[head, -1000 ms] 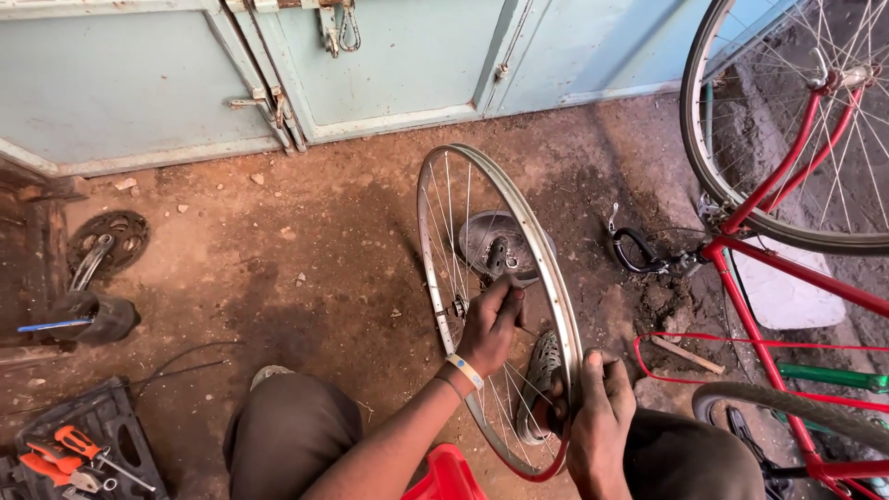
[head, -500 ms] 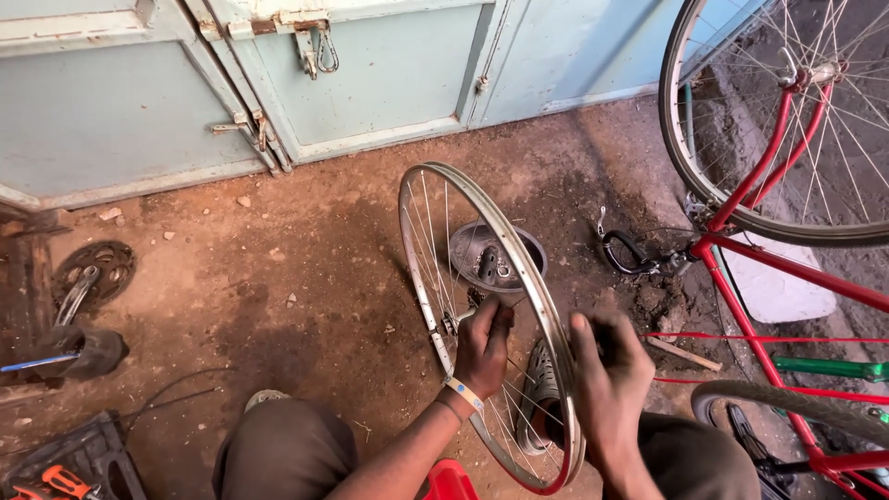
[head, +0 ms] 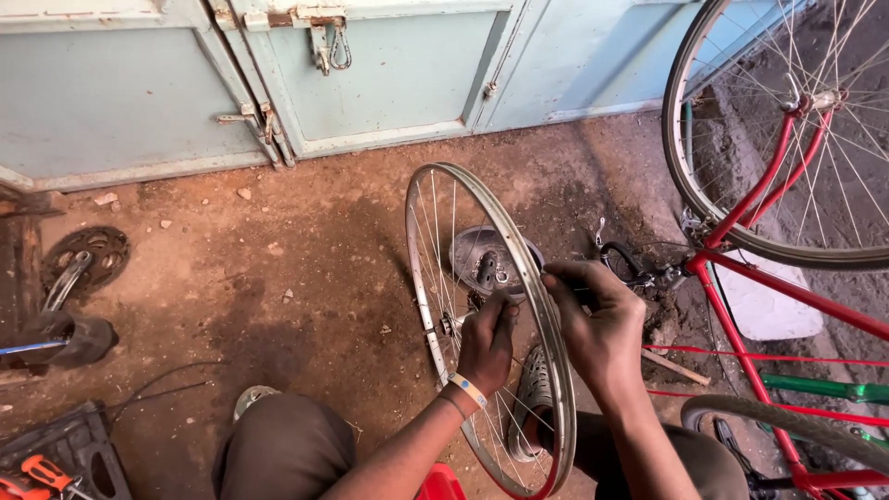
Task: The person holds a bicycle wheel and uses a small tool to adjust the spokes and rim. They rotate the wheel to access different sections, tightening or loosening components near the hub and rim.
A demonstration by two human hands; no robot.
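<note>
A bare metal bicycle wheel rim (head: 435, 190) with thin spokes stands upright on the dirt floor between my knees. My left hand (head: 488, 343) reaches in among the spokes and grips near the hub, a pale band on its wrist. My right hand (head: 600, 319) rests on the right side of the rim, its fingers curled over the rim's edge. Behind the spokes a round metal dish (head: 472, 255) with small parts lies on the ground.
A red bicycle frame (head: 787, 292) with a large wheel (head: 732, 227) stands to the right. A chainring with crank (head: 88, 259) lies at the left. A tool tray with an orange-handled screwdriver (head: 42, 470) sits bottom left. Pale blue doors (head: 398, 83) close off the far side.
My right hand has risen from low on the rim to higher on its right edge. My left hand stays at the hub. The view has shifted, so the wheel now appears nearer the centre.
</note>
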